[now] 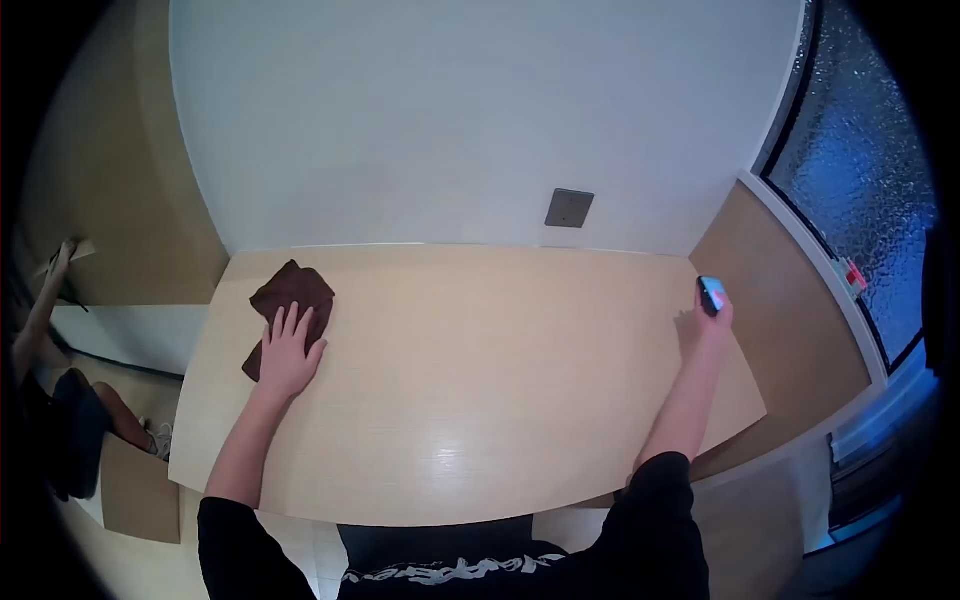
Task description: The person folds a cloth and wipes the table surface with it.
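Note:
My left hand (288, 362) lies flat with its fingers spread on a dark brown cloth (300, 286) at the left of the light wooden table (480, 360). The cloth is crumpled and sticks out beyond my fingertips and to the left of my palm. At the table's right end, my right hand (716, 322) is closed around a smartphone (710, 290). Its lit, bluish face shows above my fingers, and its lower part is hidden in my grip. The phone is held near the right side panel.
Behind the table rises a pale wall with a grey outlet plate (570, 208). On the right, a wooden side panel (800, 300) stands below a textured window (850, 150). Another person (75, 420) sits at the far left beside a wooden block (142, 490), one arm raised.

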